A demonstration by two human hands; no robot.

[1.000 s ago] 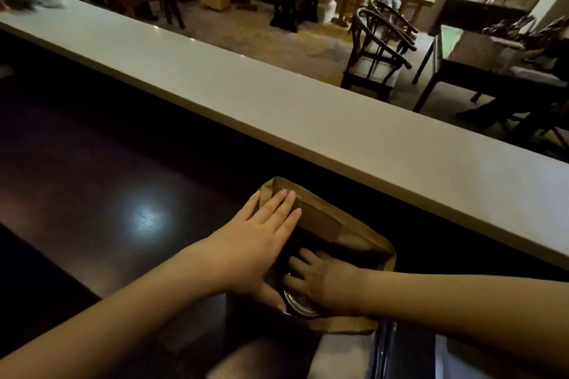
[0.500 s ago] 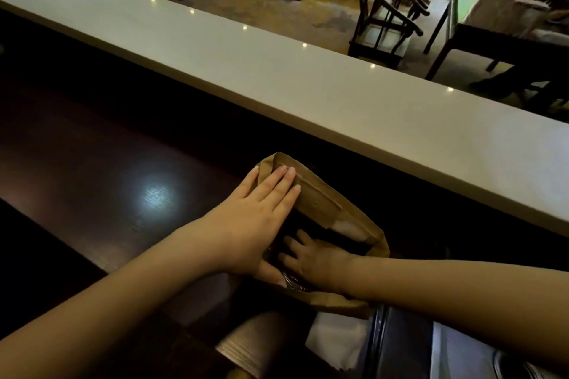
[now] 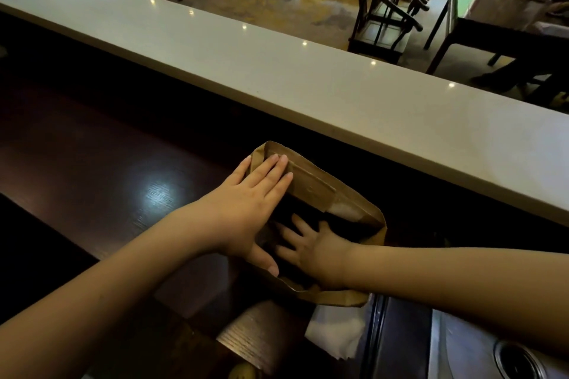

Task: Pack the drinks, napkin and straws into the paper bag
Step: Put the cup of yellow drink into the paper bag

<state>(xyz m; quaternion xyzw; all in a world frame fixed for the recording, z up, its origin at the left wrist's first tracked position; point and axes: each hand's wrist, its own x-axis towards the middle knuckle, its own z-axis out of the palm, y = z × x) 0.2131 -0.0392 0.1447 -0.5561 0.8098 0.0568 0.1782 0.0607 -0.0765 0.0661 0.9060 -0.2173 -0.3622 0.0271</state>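
**Right hand deeper in the bag, lid no longer showing**

I read this from left to right. On the dark wooden worktop point(image 3: 101, 163) my left hand point(image 3: 249, 212) lies flat and open across the left lip of the paper bag point(image 3: 311, 188), fingers straight over the folded rim, thumb hooked down along the near edge. It grips nothing; it only spreads and steadies the mouth. A second ago it lay much the same way, so that brace has held.

The change is inside. My right hand point(image 3: 314, 248) has its fingers spread wide down in the bag's dark interior, palm facing down. The ribbed round lid that showed beneath it a second ago is now out of sight, covered or lost in shadow. Whether the hand presses on a drink or rests on nothing, I cannot tell. My judgement: a drink is being seated at the bottom, and packing is under way rather than finished.

Near the bag's front edge a white napkin point(image 3: 335, 335) lies outside on the counter, so that item seems not yet packed. No straws are visible. Farther right sits a steel sink point(image 3: 462, 354) with its drain. Behind everything runs the pale raised bar top point(image 3: 277, 71), close to the bag's far wall, with dark chairs point(image 3: 388, 12) beyond.
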